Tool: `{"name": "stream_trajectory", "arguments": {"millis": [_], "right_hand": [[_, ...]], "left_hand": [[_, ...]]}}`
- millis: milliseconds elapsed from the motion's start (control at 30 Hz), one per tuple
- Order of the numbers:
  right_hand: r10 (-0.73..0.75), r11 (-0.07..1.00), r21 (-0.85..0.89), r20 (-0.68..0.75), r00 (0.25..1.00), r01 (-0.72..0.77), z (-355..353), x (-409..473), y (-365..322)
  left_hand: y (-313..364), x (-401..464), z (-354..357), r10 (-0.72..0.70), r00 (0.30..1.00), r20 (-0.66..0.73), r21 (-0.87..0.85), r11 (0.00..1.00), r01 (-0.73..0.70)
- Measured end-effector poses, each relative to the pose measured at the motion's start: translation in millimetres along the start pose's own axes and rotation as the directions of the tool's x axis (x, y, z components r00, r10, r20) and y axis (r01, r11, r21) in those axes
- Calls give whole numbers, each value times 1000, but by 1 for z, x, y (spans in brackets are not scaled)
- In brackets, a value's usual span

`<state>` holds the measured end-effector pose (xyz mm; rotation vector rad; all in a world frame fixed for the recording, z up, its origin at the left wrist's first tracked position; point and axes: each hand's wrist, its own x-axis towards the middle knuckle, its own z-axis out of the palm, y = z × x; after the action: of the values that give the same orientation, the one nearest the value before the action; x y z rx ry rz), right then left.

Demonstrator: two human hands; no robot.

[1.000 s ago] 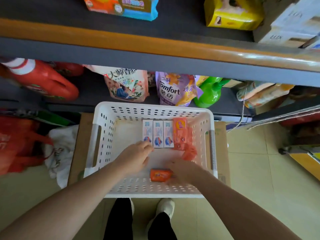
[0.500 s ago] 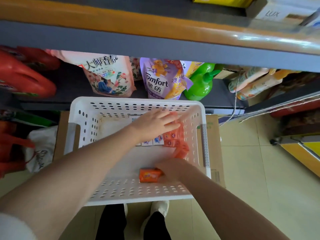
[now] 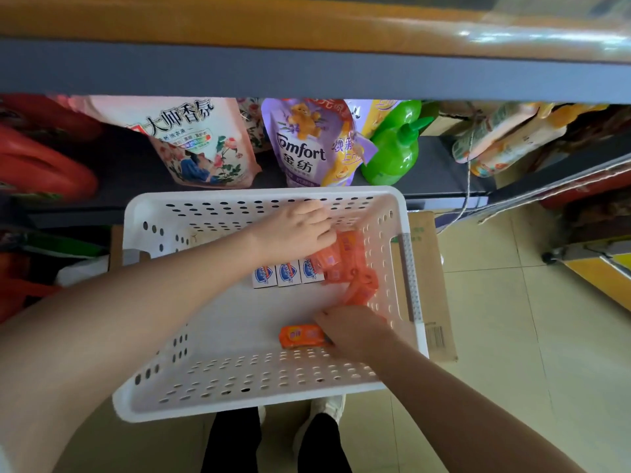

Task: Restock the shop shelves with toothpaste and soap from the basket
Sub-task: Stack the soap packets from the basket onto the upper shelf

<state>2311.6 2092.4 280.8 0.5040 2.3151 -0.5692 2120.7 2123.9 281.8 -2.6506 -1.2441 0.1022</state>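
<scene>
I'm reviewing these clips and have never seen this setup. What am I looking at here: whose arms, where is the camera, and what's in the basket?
The camera sits on a person's head, looking down, so the two bare arms are their own. A white basket stands before shop shelves. Inside lie three white toothpaste boxes side by side and a pile of orange soap packs. The left hand reaches over that pile; whether it grips anything is hidden. The right hand touches a single orange soap bar lying on the basket floor.
</scene>
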Motion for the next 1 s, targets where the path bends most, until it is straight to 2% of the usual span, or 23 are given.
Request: {"name": "stream_trajectory", "arguments": {"millis": [67,100,133,200,233,267,333,433,533,633,733,867,1000], "right_hand": [[29,997,72,-6,1000,-28,0,0,2],[37,988,153,-5,999,-36,-2,-2,3],[32,962,271,2,999,-32,-4,-4,4],[1,853,521,-6,1000,2,-14,-12,4],[9,806,591,-38,999,15,-24,-17,4],[41,778,628,-79,996,18,-37,-25,4],[124,753,657,-171,977,19,-70,-44,0],[210,786,615,-372,904,70,-132,-69,-10],[223,811,555,-588,778,186,-199,-84,-31],[218,822,500,-717,662,271,-260,-86,-58],[158,852,413,-789,594,321,-309,-73,-80],[71,930,253,-835,546,266,-344,-50,-95],[22,970,147,-845,534,194,-356,-31,-97]], "left_hand": [[-3,-14,-8,-79,995,62,-116,990,86],[-5,-23,-16,-152,977,152,-229,956,184],[-5,-34,-23,-233,938,256,-368,874,317],[-7,-52,-46,-380,785,489,-529,586,613],[-9,-61,-59,-451,722,524,-581,431,690],[-12,-71,-72,-539,666,516,-628,290,722],[-18,-94,-97,-704,520,484,-678,75,731],[-25,-126,-130,-829,315,461,-710,-132,691],[-30,-150,-162,-889,216,403,-763,-196,616],[-34,-163,-191,-930,141,340,-799,-206,565],[-36,-170,-210,-946,133,296,-820,-181,544],[-35,-176,-220,-952,141,272,-854,-171,492],[-35,-181,-217,-946,160,281,-891,-195,410]]}}
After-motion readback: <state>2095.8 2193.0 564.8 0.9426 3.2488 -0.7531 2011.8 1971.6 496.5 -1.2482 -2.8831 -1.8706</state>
